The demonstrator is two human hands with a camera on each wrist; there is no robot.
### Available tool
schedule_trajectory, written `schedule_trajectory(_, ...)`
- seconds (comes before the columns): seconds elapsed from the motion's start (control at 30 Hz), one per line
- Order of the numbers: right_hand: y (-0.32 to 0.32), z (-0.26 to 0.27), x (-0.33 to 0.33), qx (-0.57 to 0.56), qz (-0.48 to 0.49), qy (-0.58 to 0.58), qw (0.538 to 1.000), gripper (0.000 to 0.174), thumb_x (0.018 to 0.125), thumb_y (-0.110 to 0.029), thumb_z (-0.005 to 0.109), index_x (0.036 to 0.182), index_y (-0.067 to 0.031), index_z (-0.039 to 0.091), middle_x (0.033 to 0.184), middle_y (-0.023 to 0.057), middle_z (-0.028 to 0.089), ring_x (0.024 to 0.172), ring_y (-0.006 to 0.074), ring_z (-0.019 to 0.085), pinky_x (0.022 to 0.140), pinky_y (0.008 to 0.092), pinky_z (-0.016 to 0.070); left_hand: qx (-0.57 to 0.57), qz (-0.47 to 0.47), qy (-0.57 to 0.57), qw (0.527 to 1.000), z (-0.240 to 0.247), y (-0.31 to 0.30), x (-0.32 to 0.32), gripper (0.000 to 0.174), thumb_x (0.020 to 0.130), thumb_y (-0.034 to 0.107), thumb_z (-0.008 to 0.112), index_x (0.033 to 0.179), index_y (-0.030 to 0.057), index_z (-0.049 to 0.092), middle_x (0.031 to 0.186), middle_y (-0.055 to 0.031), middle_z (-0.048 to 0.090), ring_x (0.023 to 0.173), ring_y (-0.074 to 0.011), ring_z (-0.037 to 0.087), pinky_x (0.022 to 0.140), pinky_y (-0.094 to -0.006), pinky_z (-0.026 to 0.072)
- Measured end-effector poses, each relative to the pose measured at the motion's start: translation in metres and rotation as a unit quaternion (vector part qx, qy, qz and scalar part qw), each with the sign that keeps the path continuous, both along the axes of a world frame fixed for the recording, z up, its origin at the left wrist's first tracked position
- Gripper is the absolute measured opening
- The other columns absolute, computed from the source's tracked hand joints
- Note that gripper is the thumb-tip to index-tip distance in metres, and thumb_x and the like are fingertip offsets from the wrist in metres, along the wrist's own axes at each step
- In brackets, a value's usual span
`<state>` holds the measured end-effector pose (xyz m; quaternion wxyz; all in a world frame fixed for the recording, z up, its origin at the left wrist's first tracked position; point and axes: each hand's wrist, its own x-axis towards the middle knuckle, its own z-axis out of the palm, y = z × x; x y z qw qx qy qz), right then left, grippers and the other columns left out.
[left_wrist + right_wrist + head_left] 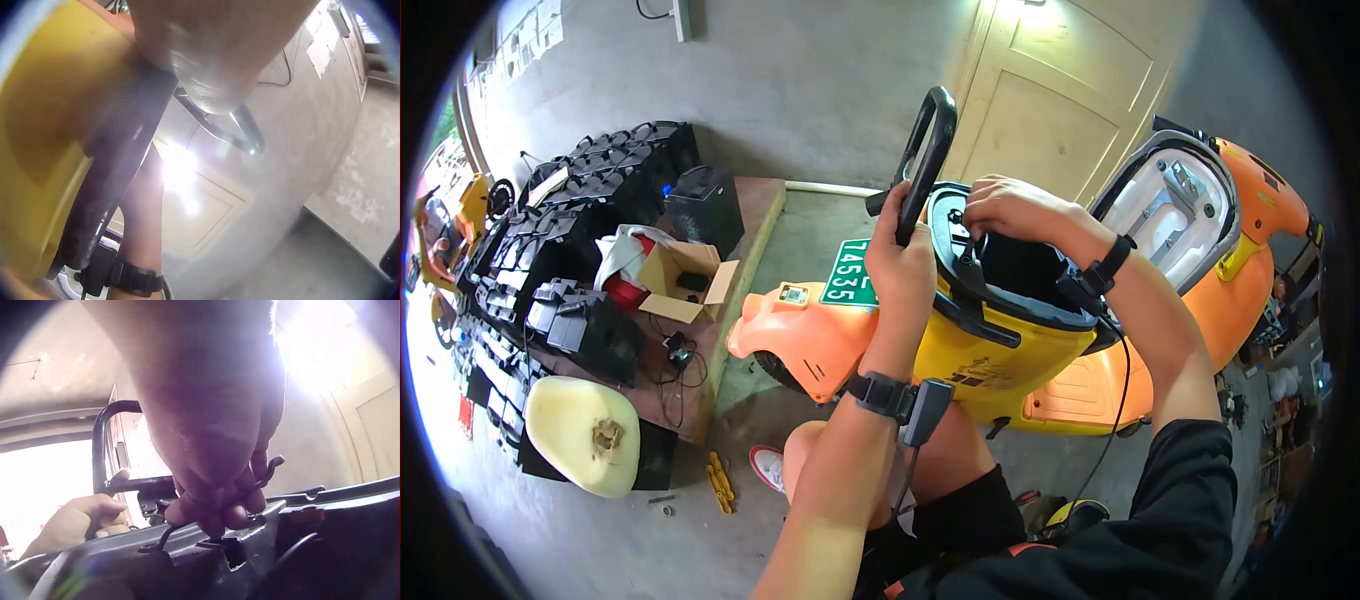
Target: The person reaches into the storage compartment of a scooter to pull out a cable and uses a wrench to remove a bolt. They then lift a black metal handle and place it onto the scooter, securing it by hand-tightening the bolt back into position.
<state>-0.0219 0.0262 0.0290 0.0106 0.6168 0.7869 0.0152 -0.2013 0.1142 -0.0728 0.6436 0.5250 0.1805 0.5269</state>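
At the open yellow compartment [1000,350]: left hand [902,262] gripping the black bar [941,120]; right hand [1012,208] pinching a dark cord [270,475].

Room opens down into the compartment [1018,262], with the black bar [937,155] obstructing its left side
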Motion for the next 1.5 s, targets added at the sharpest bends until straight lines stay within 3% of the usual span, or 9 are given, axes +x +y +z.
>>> schedule_trajectory(0.23, 0.003, 0.023, -0.031, 0.147, 0.083, -0.088, 0.982, 0.013, 0.080, -0.021, 0.076, 0.083, -0.0095, 0.069, 0.084, 0.0056, 0.066, 0.090, 0.0276, 0.063, 0.086, 0.0383, 0.0502, -0.002, -0.043, -0.020, 0.999, 0.004, 0.000, -0.008, 0.045, 0.095, -0.004, 0.056, 0.138, 0.0074, 0.062, 0.086, -0.0001, 0.061, 0.067, -0.0048, 0.051, 0.060, -0.0234, 0.0428)
schedule_trajectory(0.3, -0.011, 0.019, -0.036, 0.143, 0.025, -0.070, 0.987, 0.016, 0.085, -0.021, 0.074, 0.085, -0.0065, 0.069, 0.086, 0.0078, 0.068, 0.088, 0.0294, 0.064, 0.083, 0.0415, 0.0515, 0.025, -0.025, -0.001, 0.999, -0.003, 0.003, -0.005, 0.048, 0.094, -0.003, 0.058, 0.140, 0.0098, 0.061, 0.084, 0.0002, 0.061, 0.065, -0.0053, 0.049, 0.059, -0.0246, 0.0432)
schedule_trajectory(0.37, -0.025, 0.007, -0.039, 0.180, -0.177, 0.018, 0.968, 0.024, 0.095, -0.025, 0.068, 0.087, -0.0027, 0.066, 0.083, 0.0154, 0.069, 0.085, 0.0369, 0.066, 0.076, 0.0447, 0.0523, 0.016, -0.029, 0.013, 0.999, -0.003, 0.002, -0.007, 0.049, 0.093, -0.002, 0.058, 0.141, 0.0104, 0.061, 0.086, -0.0010, 0.063, 0.066, -0.0061, 0.050, 0.060, -0.0247, 0.0440)
schedule_trajectory(0.5, -0.053, 0.000, -0.055, 0.047, -0.306, 0.164, 0.937, 0.027, 0.099, -0.029, 0.065, 0.094, -0.0029, 0.071, 0.084, 0.0224, 0.069, 0.080, 0.0425, 0.066, 0.072, 0.0460, 0.0517, -0.005, -0.028, 0.011, 1.000, -0.005, 0.003, -0.003, 0.049, 0.093, -0.001, 0.059, 0.140, 0.0115, 0.061, 0.087, -0.0021, 0.065, 0.067, -0.0067, 0.052, 0.062, -0.0249, 0.0449)
schedule_trajectory(0.7, -0.064, -0.016, -0.058, 0.040, -0.322, 0.104, 0.940, 0.033, 0.100, -0.034, 0.063, 0.094, -0.0029, 0.071, 0.083, 0.0216, 0.068, 0.082, 0.0416, 0.067, 0.074, 0.0473, 0.0513, -0.044, -0.038, 0.025, 0.998, -0.003, -0.001, -0.003, 0.050, 0.092, 0.000, 0.061, 0.140, 0.0144, 0.063, 0.085, -0.0032, 0.066, 0.066, -0.0077, 0.051, 0.061, -0.0264, 0.0447)
schedule_trajectory(1.13, -0.055, -0.013, -0.043, -0.060, -0.331, 0.146, 0.930, 0.028, 0.101, -0.029, 0.060, 0.098, -0.0034, 0.070, 0.084, 0.0148, 0.071, 0.079, 0.0306, 0.070, 0.074, 0.0409, 0.0526, -0.020, -0.035, 0.020, 0.999, -0.004, 0.000, -0.003, 0.045, 0.097, -0.003, 0.061, 0.139, 0.0095, 0.062, 0.079, 0.0054, 0.055, 0.059, -0.0026, 0.048, 0.052, -0.0219, 0.0392)
schedule_trajectory(1.33, -0.057, -0.007, -0.061, -0.007, -0.286, 0.063, 0.956, 0.032, 0.103, -0.032, 0.059, 0.095, -0.0035, 0.071, 0.077, 0.0097, 0.069, 0.072, 0.0249, 0.068, 0.069, 0.0390, 0.0523, -0.056, -0.049, 0.030, 0.997, -0.004, 0.000, -0.003, 0.052, 0.090, -0.001, 0.059, 0.139, 0.0154, 0.064, 0.075, -0.0027, 0.059, 0.062, -0.0083, 0.049, 0.059, -0.0283, 0.0444)
schedule_trajectory(1.4, -0.049, 0.005, -0.073, -0.124, -0.420, 0.184, 0.880, 0.038, 0.104, -0.035, 0.057, 0.092, -0.0028, 0.071, 0.073, 0.0056, 0.067, 0.063, 0.0183, 0.064, 0.060, 0.0355, 0.0514, -0.050, -0.048, 0.021, 0.997, -0.005, 0.001, 0.000, 0.051, 0.090, -0.001, 0.059, 0.139, 0.0152, 0.064, 0.075, -0.0025, 0.059, 0.062, -0.0082, 0.049, 0.059, -0.0281, 0.0443)
schedule_trajectory(1.5, -0.048, 0.008, -0.067, -0.136, -0.448, 0.214, 0.857, 0.040, 0.105, -0.036, 0.057, 0.089, -0.0019, 0.071, 0.071, 0.0021, 0.065, 0.058, 0.0124, 0.060, 0.053, 0.0311, 0.0496, -0.041, -0.045, 0.009, 0.998, -0.007, 0.001, 0.002, 0.051, 0.090, -0.002, 0.058, 0.138, 0.0138, 0.064, 0.076, -0.0024, 0.060, 0.062, -0.0079, 0.050, 0.059, -0.0275, 0.0438)
